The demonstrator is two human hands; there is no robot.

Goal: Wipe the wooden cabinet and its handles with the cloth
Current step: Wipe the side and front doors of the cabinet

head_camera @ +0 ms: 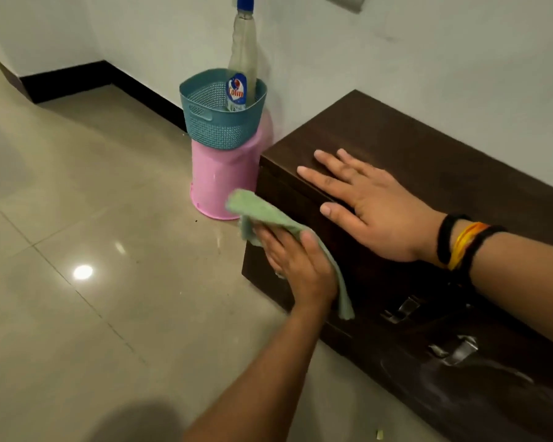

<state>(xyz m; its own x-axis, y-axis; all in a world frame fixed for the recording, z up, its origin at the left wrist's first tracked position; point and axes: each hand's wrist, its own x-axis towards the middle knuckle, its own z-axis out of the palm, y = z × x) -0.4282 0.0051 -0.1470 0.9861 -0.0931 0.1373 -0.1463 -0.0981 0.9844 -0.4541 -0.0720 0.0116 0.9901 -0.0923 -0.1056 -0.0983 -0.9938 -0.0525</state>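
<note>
A low dark wooden cabinet (428,161) stands against the white wall on the right. Two metal handles, one (403,309) and another (457,349), sit on its front face. My left hand (297,263) presses a light green cloth (262,212) against the cabinet's front near its left corner. The cloth's top end sticks out past the corner and its tail hangs down by my wrist. My right hand (367,202) lies flat, fingers spread, on the cabinet's top near the front edge. It holds nothing.
A blue perforated basket (217,129) with a spray cleaner bottle (241,59) rests on an upturned pink bucket (221,183) just left of the cabinet. Glossy beige floor tiles (93,234) spread to the left. A black skirting (74,79) runs along the wall.
</note>
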